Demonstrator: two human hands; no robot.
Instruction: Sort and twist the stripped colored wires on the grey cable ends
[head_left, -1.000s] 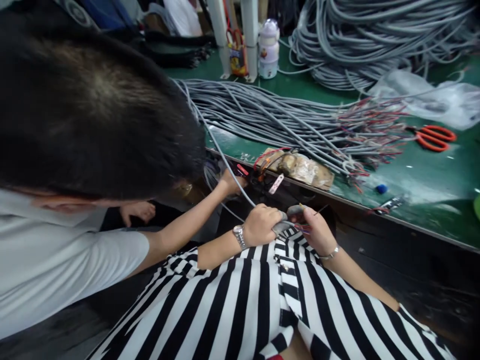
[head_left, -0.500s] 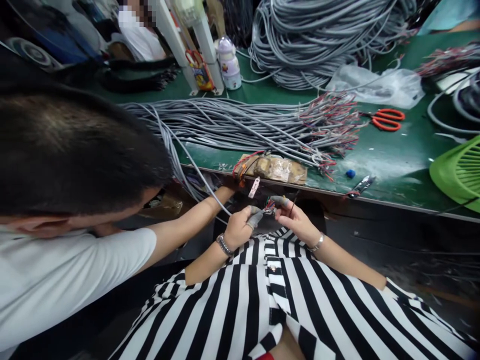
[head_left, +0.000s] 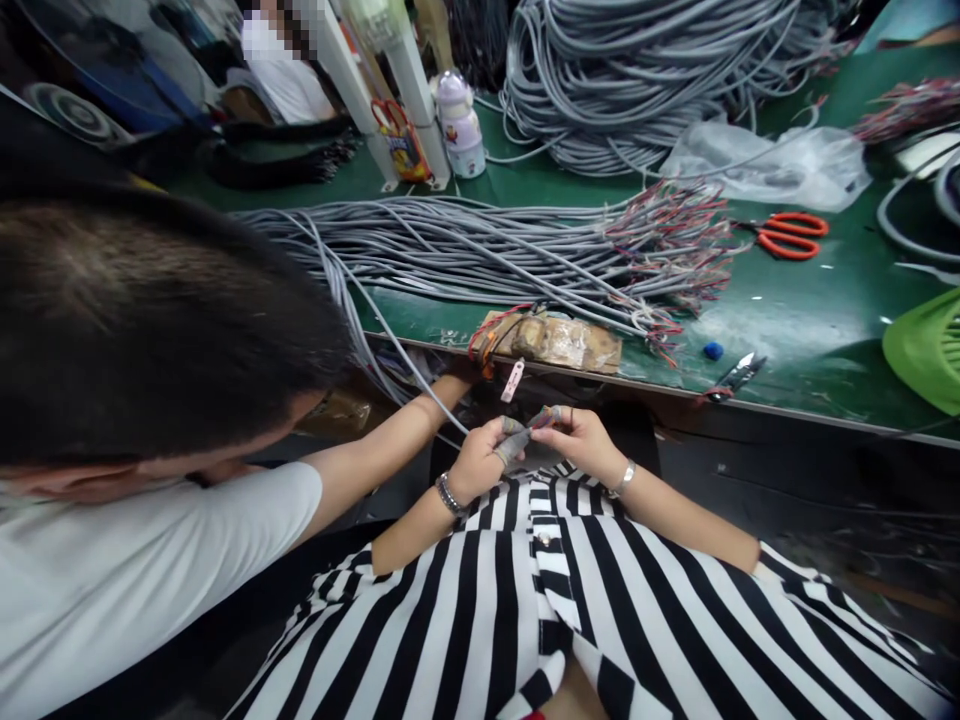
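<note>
My left hand (head_left: 484, 458) is closed in a pinch on a grey cable (head_left: 442, 408) near its stripped end, in front of my striped shirt. From that end come thin coloured wires (head_left: 541, 418), which my right hand (head_left: 581, 440) pinches between thumb and fingers. Both hands nearly touch, and grey finger covers are on some fingertips. Much of the wire end is hidden by the fingers.
On the green table (head_left: 810, 330) lie a bundle of grey cables (head_left: 450, 250), orange-handled scissors (head_left: 791, 236), small snips (head_left: 739, 376), a taped block (head_left: 562, 340) and a green basket (head_left: 926, 345). A large cable coil (head_left: 637, 80) stands behind. Close on my left a co-worker's arm (head_left: 375, 445) reaches under the table edge.
My right hand has closed in on the coloured wires and moved slightly left and down, nearer my left hand. The wires, fanned out before, are now gathered between the fingers.
</note>
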